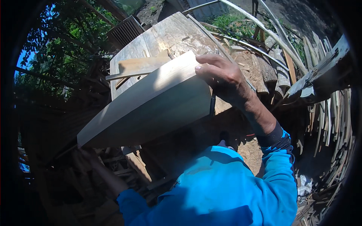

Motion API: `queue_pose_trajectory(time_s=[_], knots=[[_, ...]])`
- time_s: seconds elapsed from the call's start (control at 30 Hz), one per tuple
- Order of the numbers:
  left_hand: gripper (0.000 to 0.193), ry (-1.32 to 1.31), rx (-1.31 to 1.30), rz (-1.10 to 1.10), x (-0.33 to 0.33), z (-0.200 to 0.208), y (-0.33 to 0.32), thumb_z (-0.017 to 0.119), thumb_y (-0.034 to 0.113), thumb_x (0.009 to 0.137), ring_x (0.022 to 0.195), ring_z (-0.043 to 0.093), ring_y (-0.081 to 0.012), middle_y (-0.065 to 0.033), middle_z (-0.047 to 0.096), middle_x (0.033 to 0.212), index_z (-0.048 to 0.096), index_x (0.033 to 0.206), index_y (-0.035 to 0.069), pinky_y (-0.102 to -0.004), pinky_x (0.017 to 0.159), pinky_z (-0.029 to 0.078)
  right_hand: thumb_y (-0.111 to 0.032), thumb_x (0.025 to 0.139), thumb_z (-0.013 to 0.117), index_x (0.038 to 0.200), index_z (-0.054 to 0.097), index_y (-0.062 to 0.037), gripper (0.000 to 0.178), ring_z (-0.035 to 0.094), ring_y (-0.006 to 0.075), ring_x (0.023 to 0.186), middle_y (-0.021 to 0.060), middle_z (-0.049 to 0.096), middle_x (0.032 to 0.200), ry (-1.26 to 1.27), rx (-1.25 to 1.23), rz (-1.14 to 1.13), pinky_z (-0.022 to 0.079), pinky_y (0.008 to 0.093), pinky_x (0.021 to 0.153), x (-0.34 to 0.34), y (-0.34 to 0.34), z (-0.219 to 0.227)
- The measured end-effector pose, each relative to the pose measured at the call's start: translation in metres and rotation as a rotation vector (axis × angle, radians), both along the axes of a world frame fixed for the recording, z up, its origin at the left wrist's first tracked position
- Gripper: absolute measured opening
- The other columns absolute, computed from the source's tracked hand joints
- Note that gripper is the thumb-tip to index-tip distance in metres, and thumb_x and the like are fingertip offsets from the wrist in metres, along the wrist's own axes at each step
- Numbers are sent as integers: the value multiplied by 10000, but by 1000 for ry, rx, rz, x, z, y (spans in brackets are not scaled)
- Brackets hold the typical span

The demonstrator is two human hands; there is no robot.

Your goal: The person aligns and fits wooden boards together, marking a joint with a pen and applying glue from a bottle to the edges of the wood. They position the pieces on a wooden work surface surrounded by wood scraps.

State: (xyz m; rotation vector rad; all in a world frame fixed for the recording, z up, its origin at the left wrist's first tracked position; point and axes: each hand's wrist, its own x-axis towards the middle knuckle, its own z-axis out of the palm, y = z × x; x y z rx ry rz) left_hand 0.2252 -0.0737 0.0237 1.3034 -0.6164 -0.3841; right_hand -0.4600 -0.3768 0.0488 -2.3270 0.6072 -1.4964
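Observation:
A thick, pale wooden board (151, 101) stretches across in front of me, its sunlit narrow edge turned up and its broad face in shade. My right hand (222, 75) grips its right end, thumb and fingers at the top corner. Just below that hand a thin dark stick-like piece (212, 103) shows beside the board's end; I cannot make out its kind. At the board's lower left end is my left hand (86, 155), deep in shadow, holding that end with its fingers mostly hidden.
Behind the board stands a worn wooden worktable (151, 41) with offcuts (141, 64) and sawdust on it. Cut logs (281, 67) and long wood strips (332, 120) lie to the right. A weathered beam (324, 71) juts in there. Scrap wood (135, 164) lies below on the left.

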Motion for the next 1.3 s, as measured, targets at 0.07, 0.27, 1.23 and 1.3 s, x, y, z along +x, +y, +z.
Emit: queue_pose_trajectory(time_s=[0.07,0.27,1.23,1.3], knots=[[473,-1,-53,-45,-2,3,4,473,375,976,1256,517,-257,-89,574,1345,542,1335,75,-418,1078,365,-27,789,692,1062,671,-46,274,685,331,1028,184,664,1141,33,-57,-21,589,377,821,6,0,2],[341,-3,-243,141,-27,6,-11,532,239,982,1137,588,-186,-79,620,1213,601,1211,-4,-367,976,465,117,828,650,1061,670,-32,277,676,299,1088,197,679,1164,-25,57,-107,574,373,861,27,14,-2],[602,-183,-334,315,-104,19,-51,695,85,864,1057,589,-167,-128,613,1139,413,1381,-41,-298,906,496,-399,995,532,1113,643,8,438,647,220,1002,125,644,1179,13,293,-86,562,348,851,-35,-57,-45],[522,-254,-225,396,-107,25,-49,698,171,864,1063,581,-177,-137,612,1145,510,1306,-35,-324,921,489,-427,995,532,1113,643,10,466,650,218,988,120,647,1168,-25,325,-60,561,349,848,-47,-60,-49]])
